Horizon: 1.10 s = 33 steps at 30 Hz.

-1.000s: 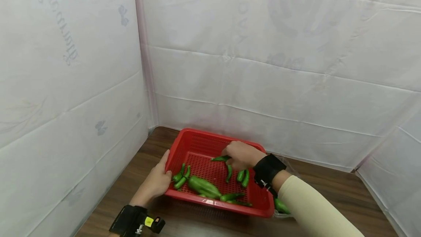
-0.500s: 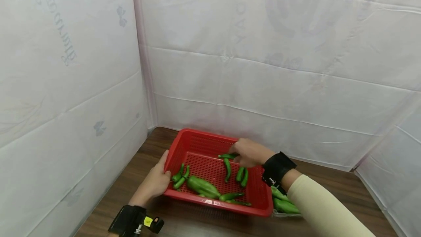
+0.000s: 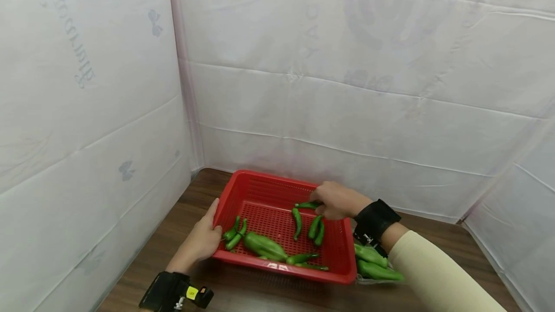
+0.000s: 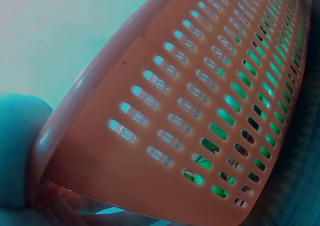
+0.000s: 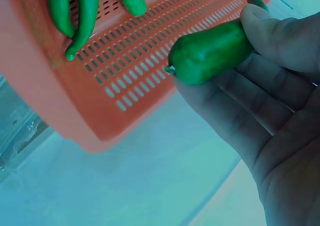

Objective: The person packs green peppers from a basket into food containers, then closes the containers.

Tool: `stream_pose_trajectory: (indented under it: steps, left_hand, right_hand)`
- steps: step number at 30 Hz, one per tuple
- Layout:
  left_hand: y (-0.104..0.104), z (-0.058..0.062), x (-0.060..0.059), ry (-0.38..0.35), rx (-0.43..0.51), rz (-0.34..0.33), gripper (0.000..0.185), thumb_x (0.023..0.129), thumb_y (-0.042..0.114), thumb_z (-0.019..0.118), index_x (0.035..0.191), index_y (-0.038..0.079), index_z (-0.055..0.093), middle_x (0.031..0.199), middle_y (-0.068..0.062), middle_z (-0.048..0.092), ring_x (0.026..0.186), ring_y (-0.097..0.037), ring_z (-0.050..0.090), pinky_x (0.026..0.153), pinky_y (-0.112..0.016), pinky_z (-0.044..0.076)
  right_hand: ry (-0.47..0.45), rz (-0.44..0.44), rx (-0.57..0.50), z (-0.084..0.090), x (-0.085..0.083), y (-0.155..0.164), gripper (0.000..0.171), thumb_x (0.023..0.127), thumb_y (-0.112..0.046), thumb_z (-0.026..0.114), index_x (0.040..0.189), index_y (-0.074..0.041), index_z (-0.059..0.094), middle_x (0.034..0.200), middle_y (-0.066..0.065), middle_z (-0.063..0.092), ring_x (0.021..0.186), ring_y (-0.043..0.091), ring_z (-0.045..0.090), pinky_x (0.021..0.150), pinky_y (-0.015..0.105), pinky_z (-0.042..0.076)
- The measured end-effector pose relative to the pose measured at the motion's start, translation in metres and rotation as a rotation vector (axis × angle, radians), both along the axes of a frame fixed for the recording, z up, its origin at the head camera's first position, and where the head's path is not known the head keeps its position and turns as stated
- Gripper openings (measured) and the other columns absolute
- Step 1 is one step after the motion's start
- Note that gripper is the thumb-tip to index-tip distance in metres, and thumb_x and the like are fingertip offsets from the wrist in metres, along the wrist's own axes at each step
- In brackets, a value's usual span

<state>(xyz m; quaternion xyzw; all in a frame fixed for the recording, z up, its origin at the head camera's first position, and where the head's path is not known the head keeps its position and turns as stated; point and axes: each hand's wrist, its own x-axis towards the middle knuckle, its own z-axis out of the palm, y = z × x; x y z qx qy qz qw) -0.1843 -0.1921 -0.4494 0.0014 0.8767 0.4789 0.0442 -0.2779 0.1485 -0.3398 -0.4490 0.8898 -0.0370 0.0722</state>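
Head view: red basket (image 3: 336, 249) sits on dark wood worktop (image 3: 173, 244), near the back corner of white cloth walls. Left hand (image 3: 200, 242) lies against basket's left rim, fingers straight & flat on the wall, thumb along the outside. Right hand (image 3: 338, 200) is over the basket's far right part, pinching a green pepper (image 3: 309, 204) w/ thumb & fingers; pepper held just above the mesh floor. Other peppers (image 3: 264, 246) lie loose inside, most toward the near wall. Two more peppers in a clear bag (image 3: 375, 264) lie on worktop just right of basket, under the right forearm.

L wrist view: close on basket's slotted outer wall (image 4: 200, 111); a bit of thumb (image 4: 17, 151) at rim, bottom left. Green shows thru slots.

R wrist view: fingers (image 5: 280, 31) curled round the pepper (image 5: 212, 58), blunt end toward cam, basket (image 5: 45, 101) behind it. Three peppers (image 5: 82, 11) rest on mesh, top left.
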Motion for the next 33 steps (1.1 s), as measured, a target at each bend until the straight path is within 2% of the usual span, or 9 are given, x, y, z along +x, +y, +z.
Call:
stream_pose_trajectory:
  steps: [5, 11, 33]
  left_hand:
    - [0.0, -0.001, -0.001, -0.006, 0.0, -0.001, 0.073, 0.105, 0.002, 0.039, 0.168, 0.004, 0.001, 0.166, -0.033, 0.028, 0.15, -0.049, 0.038, 0.118, -0.068, 0.035]
    - [-0.001, -0.001, -0.001, -0.001, -0.005, -0.003, 0.073, 0.105, 0.002, 0.039, 0.168, 0.004, 0.001, 0.166, -0.033, 0.028, 0.15, -0.049, 0.039, 0.118, -0.068, 0.034]
    - [-0.001, -0.001, 0.0, 0.008, -0.01, -0.003, 0.073, 0.105, 0.003, 0.04, 0.168, 0.004, 0.002, 0.165, -0.034, 0.03, 0.148, -0.05, 0.041, 0.116, -0.068, 0.037]
  right_hand:
    - [-0.023, -0.019, 0.005, 0.002, 0.002, 0.008, 0.014, 0.093, -0.002, 0.071, 0.09, -0.015, 0.075, 0.073, -0.004, 0.067, 0.06, 0.002, 0.039, 0.06, 0.021, 0.037]
    - [-0.033, -0.035, 0.003, 0.004, 0.001, 0.015, 0.019, 0.092, 0.0, 0.069, 0.083, -0.017, 0.071, 0.067, -0.009, 0.056, 0.058, 0.003, 0.035, 0.058, 0.021, 0.033]
    - [0.01, -0.041, -0.019, 0.006, 0.0, 0.048, 0.023, 0.09, 0.005, 0.067, 0.081, -0.016, 0.072, 0.069, -0.009, 0.061, 0.059, 0.002, 0.035, 0.058, 0.021, 0.034]
